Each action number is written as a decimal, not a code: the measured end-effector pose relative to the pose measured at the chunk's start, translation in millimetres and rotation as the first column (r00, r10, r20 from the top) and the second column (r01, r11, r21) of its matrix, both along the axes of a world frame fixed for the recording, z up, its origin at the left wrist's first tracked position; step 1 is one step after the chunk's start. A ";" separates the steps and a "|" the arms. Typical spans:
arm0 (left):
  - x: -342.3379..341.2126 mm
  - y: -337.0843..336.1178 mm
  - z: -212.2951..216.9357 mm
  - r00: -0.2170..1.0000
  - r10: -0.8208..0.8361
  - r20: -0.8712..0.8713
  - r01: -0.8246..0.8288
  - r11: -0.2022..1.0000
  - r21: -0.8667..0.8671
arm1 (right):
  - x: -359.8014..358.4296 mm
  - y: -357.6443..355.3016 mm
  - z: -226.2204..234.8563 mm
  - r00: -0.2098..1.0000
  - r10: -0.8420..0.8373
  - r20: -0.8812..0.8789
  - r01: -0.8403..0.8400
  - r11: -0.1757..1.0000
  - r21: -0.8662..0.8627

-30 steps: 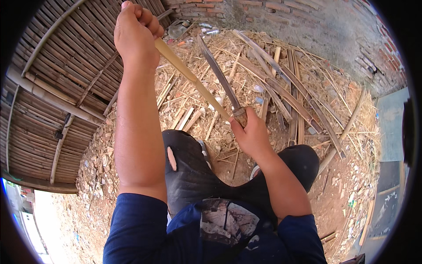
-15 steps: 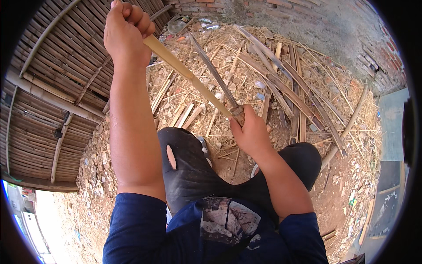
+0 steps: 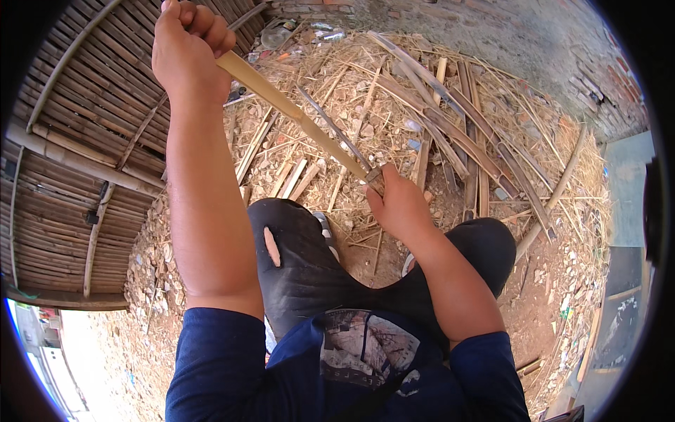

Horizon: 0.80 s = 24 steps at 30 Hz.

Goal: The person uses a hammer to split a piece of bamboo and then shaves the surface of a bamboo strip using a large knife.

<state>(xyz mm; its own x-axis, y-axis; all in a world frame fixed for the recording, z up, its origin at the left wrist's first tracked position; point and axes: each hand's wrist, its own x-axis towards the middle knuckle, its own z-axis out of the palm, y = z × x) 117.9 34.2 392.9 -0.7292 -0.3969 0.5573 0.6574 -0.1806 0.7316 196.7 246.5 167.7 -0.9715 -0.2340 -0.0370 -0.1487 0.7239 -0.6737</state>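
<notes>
My left hand, raised at the upper left, is closed round the upper end of a pale, flat bamboo strip. The strip slants down to the right, its lower end close by my right hand. There my fingers wrap the wooden handle of a long, narrow-bladed knife. Its dark blade points up and to the left, turned nearly edge-on, and crosses near the strip's lower part. Whether blade and strip touch there, I cannot tell.
Split bamboo pieces lie piled beyond my right knee, on ground strewn with straw and chips. A bamboo slat wall stands at the left, a brick wall at the back. My bent knees are just below the knife.
My left hand has moved slightly left with the strip. The knife blade has tilted and looks thinner and shorter now, lying closer to the strip. My right hand has barely moved.
</notes>
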 end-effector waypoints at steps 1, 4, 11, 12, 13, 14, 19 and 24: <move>0.4 2.3 0.9 1.000 0.013 -0.003 -0.013 1.000 0.002 | 1.9 -2.2 -1.9 0.999 0.000 -0.037 -0.003 0.997 -0.081; 2.0 7.0 -1.3 0.999 0.045 0.004 -0.045 0.999 -0.006 | -3.2 -16.0 -53.1 1.000 -0.007 -0.026 0.007 1.000 -0.016; -1.5 -16.1 -3.1 0.999 -0.021 -0.026 0.021 0.999 -0.025 | -29.1 2.3 -97.3 0.988 -0.053 0.145 0.023 0.979 0.205; -0.5 -18.3 -4.1 0.999 -0.019 -0.028 0.018 0.999 -0.031 | -28.2 2.4 -81.7 0.991 -0.039 0.128 0.014 0.981 0.195; 0.9 -20.4 -5.3 1.000 -0.017 -0.025 0.016 0.999 -0.029 | -23.6 1.8 -65.1 0.993 -0.027 0.116 0.005 0.982 0.188; 0.8 -20.9 -6.7 1.000 -0.021 -0.021 0.020 1.000 -0.023 | -17.8 0.7 -48.6 0.993 -0.029 0.114 0.011 0.988 0.157; 0.9 -25.3 -9.0 1.000 -0.006 -0.025 0.005 1.000 -0.030 | -6.5 -18.9 -47.2 0.999 0.014 -0.036 -0.016 0.999 -0.052; 2.7 -32.5 -8.7 1.000 0.005 -0.021 -0.005 1.000 -0.001 | -27.5 1.5 -144.3 0.976 -0.046 0.215 0.005 0.982 0.190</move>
